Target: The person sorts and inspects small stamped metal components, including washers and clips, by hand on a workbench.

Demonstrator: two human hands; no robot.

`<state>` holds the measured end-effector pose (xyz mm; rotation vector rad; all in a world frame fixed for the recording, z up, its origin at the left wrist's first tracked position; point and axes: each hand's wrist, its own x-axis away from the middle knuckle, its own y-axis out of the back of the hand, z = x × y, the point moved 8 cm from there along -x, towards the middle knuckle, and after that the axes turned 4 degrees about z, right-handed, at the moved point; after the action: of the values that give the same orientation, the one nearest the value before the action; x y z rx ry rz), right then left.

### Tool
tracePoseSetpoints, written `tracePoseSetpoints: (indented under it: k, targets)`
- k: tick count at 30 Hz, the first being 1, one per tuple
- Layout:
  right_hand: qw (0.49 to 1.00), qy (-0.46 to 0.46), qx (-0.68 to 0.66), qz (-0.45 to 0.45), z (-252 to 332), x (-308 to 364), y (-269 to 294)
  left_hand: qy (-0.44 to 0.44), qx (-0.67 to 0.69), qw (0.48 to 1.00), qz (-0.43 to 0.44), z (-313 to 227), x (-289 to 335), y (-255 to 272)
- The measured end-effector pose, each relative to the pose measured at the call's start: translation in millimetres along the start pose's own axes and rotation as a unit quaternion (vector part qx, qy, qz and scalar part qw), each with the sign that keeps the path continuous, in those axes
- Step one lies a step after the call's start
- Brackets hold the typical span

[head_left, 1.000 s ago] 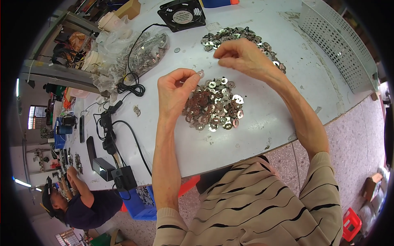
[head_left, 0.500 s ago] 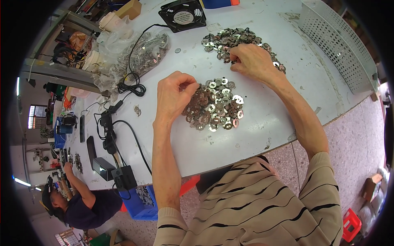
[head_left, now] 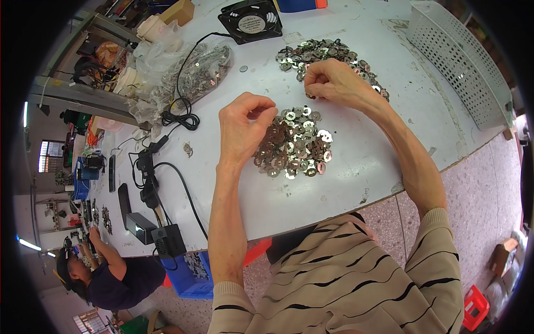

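Note:
Two heaps of small round metal discs with slots lie on the white table. My left hand hovers at the left edge of the near heap, thumb and forefinger pinched together; whatever they hold is too small to make out. Beside the front of the far heap, my right hand is closed, thumb against fingers. A dark metal disc shows at its fingertips, just above the table.
Behind the heaps stands a black fan, its cord running left. A plastic bag of metal parts lies at the left, with black adapters nearer. A white perforated basket stands far right. Another person works at the left.
My right hand has drawn left, off the far heap, with a disc at its fingertips. The left hand has shifted slightly up and right, its fingers still pinched.

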<state>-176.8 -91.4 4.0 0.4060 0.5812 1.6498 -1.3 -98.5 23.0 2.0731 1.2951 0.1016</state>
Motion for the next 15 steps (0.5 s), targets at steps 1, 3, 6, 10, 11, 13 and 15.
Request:
tracePoseSetpoints:
  k: [1, 3, 6, 10, 11, 13, 15]
  targets:
    - [1.0, 0.0, 0.001, 0.0, 5, 2, 1, -0.026, 0.017, 0.999, -0.014, -5, 0, -1]
    - [0.968, -0.084, -0.228, 0.063, 3, 9, -13, -0.055, 0.016, 0.998, -0.019, -14, 1, -6]
    - [0.956, -0.101, -0.263, 0.08, 8, 11, -20, -0.106, 0.021, 0.994, -0.028, -29, 3, -9]
    - [0.942, -0.108, -0.305, 0.095, 8, 11, -27, -0.156, 0.035, 0.987, -0.027, -42, 6, -14]
    - [0.939, -0.104, -0.311, 0.103, 9, 11, -29, -0.156, 0.035, 0.987, -0.027, -41, 6, -15]
    - [0.936, -0.101, -0.317, 0.111, 9, 11, -31, -0.149, 0.031, 0.987, -0.04, -37, 6, -14]
    - [0.919, -0.09, -0.364, 0.122, 10, 10, -33, -0.128, 0.056, 0.989, -0.044, -33, 5, -12]
